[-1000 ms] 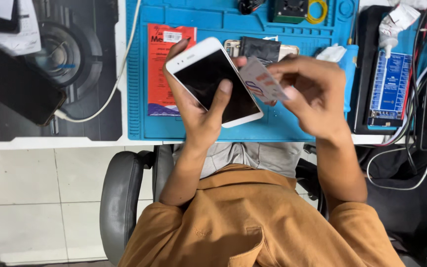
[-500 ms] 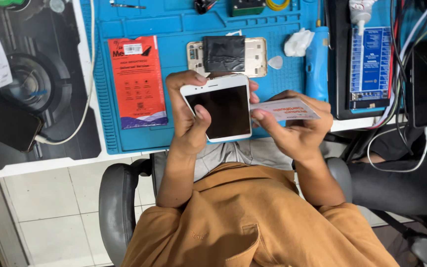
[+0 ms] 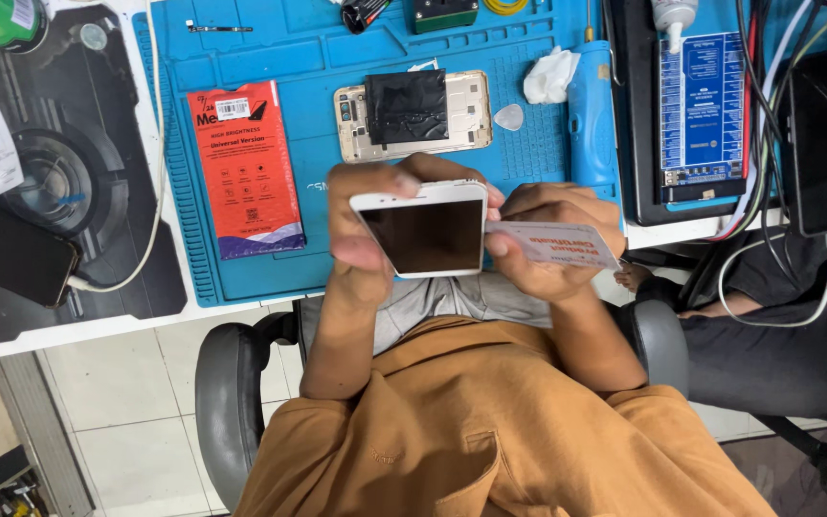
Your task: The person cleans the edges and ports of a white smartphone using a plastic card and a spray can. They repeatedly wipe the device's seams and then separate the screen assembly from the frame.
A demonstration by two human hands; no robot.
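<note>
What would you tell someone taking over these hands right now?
Left hand: grip closed around the white phone, screen dark, held above the desk edge.
Right hand: pinches a white card, its edge meeting the phone's side.
On the blue mat: an opened gold phone body, a white pick, a red package.
Done: card set against the phone's edge.
Left: the screen looks flush, not lifted.

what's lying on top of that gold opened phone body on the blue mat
A black rectangular piece covers the middle of the gold phone body on the blue mat. Only the body's two ends show; whatever sits beneath the black piece is hidden.
</note>
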